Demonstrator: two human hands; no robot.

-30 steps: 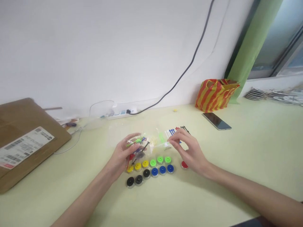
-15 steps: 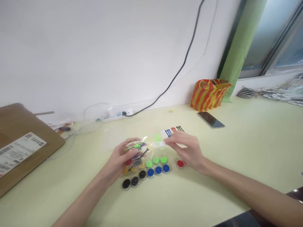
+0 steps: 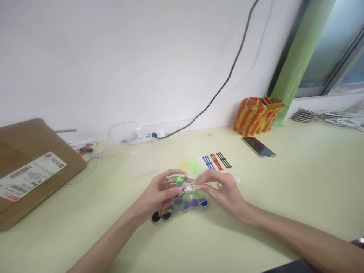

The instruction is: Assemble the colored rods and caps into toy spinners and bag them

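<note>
Clear plastic is the main thing here: a small see-through bag (image 3: 182, 186) stuffed with colourful little plastic bits is pinched between both hands just above the pale green worktop (image 3: 298, 189). Left hand (image 3: 159, 193) has its fingers curled round the bag's left end, closed on it. Right hand (image 3: 224, 189) pinches the right end between thumb and fingertips, so that grip is closed on the bag too.

Right under the bag sit small round discs. I can make out two black discs (image 3: 160, 217) poking out at the left and a couple of blue discs (image 3: 199, 202) beneath the fingers; the rest of the row is hidden behind the bag and hands, so I can't count them.

Behind the hands there's a tidy line of thin stick pieces (image 3: 209, 162) sorted by colour: yellow, green, white, blue, red, black, lying flat and just apart from each other.

Going by how it all lies, I'd say the sorting is partly done: sticks and discs already laid out in colour groups, but the bag looks far from empty, so plenty is left inside.

Further off: a cardboard box (image 3: 31, 170) at the left, a power strip (image 3: 146, 135) against the wall, a phone (image 3: 258, 146) and a red-and-yellow striped bag (image 3: 257, 113) at the right.
</note>
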